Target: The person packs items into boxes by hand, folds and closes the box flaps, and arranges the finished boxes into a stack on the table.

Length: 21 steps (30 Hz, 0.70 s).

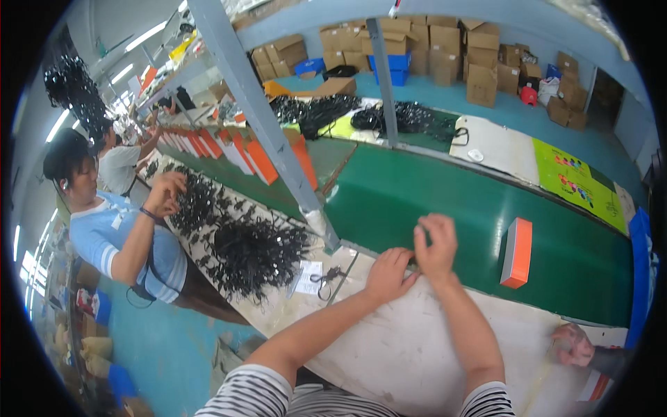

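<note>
Head view: our right hand point(436, 244), fingers curled, is nearer than our left hand point(390, 275) to the orange-and-white box point(517, 251), which sits apart, rightward on the green belt point(590, 271), long axis running away from us; whether either hand grips anything, we cannot tell.

I can't make out whether the right hand point(436, 244) pinches anything behind its curled fingers, nor what the left hand's point(390, 275) fingertips meet. Off to the right, a co-worker's hand point(572, 345) is blurred, the dark sleeve point(611, 361) cut off at the edge. In the black pile point(253, 249) single pieces are too small to tell; the grey post point(258, 104) hides part of the orange boxes point(260, 164).
</note>
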Each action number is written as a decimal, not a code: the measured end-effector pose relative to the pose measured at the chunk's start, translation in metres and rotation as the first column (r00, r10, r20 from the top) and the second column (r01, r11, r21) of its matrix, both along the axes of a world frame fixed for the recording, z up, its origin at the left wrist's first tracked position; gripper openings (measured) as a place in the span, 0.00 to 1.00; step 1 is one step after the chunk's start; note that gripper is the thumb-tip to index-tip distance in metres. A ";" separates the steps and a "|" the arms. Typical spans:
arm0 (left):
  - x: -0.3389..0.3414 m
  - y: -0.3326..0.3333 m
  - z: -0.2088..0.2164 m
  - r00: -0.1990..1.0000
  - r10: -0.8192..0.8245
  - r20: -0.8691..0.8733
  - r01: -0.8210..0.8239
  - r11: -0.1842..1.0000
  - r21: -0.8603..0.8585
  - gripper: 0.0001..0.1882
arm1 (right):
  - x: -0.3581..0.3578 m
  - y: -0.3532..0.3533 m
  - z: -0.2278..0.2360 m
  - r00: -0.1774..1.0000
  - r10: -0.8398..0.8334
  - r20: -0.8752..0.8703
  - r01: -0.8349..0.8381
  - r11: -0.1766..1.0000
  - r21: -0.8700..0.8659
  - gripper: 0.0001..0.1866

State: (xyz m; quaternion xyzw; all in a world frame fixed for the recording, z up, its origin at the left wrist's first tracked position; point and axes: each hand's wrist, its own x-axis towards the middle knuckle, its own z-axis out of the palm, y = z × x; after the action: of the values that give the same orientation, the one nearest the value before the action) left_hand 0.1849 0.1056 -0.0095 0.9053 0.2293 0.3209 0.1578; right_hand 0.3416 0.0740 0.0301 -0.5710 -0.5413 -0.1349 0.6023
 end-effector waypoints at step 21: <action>-0.002 0.007 -0.005 0.999 -0.010 0.052 0.008 0.999 0.039 0.18 | 0.005 0.014 -0.050 0.964 0.153 -0.219 -0.181 0.977 -0.114 0.11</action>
State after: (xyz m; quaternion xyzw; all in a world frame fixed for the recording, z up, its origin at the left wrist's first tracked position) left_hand 0.1828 0.1122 -0.0146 0.9005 0.2147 0.3480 0.1478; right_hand 0.3467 0.0881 -0.0203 -0.5730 -0.5289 0.0136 0.6258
